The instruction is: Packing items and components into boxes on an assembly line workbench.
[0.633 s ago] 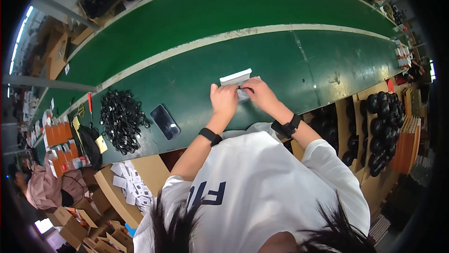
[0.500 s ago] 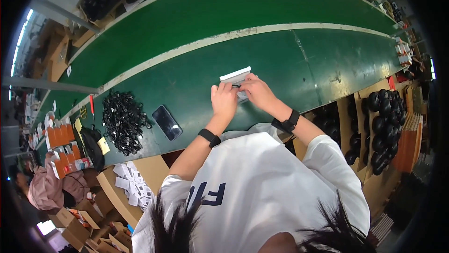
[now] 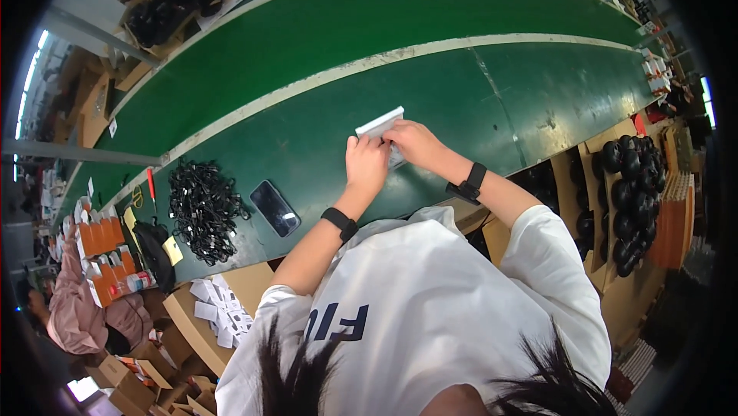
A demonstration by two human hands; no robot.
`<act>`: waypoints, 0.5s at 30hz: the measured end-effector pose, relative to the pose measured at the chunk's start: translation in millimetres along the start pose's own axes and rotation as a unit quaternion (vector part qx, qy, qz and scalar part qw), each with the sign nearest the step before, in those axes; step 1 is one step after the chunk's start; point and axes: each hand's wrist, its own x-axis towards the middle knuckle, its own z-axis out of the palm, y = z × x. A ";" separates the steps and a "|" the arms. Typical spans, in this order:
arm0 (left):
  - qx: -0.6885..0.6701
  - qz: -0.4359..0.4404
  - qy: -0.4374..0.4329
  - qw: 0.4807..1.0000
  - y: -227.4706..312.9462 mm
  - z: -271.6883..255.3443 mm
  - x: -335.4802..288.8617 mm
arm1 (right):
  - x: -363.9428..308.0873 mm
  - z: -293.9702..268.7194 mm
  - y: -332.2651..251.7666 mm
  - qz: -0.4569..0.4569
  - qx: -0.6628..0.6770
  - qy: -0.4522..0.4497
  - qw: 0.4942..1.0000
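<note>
A small white box [image 3: 381, 121] with its lid raised is between my hands over the green workbench [image 3: 307, 139]. My left hand [image 3: 367, 162] grips its left side, with thumb and fingers bent around it. From the right, my right hand [image 3: 416, 144] reaches in, its fingers closed and pressed together over the box's inside. The two hands' fingertips meet there and cover whatever lies between them. To the left of my hands is a dark phone [image 3: 275, 208], flat on the bench. Farther left is a heap of black coiled cables [image 3: 204, 210].
Behind the bench's pale ledge runs a green belt [image 3: 307, 47]. A red-handled tool [image 3: 151, 183] and a black bag [image 3: 156, 253] lie at the left. Below the bench edge stands a carton of white printed slips [image 3: 221, 310]. Rounded black items [image 3: 634, 201] are stacked at the right.
The box and both hands have shifted slightly left in the picture. My right fingers moved in closer to the left ones, and the black cable seen between them is now hidden.
</note>
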 end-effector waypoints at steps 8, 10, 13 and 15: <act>0.016 -0.017 0.012 1.000 -7.4 8.7 7.4 | -12.1 -0.9 -3.7 0.160 0.204 0.187 0.948; -0.001 -0.015 0.004 1.000 -3.7 8.3 6.3 | -26.6 6.9 -4.0 0.152 0.208 0.182 0.949; -0.068 -0.005 -0.007 0.998 -0.2 6.5 -4.2 | -38.9 22.9 -6.5 0.143 0.213 0.176 0.950; -0.121 0.003 -0.009 0.993 1.7 0.9 -13.8 | -43.4 30.8 -2.6 0.100 0.198 0.184 0.957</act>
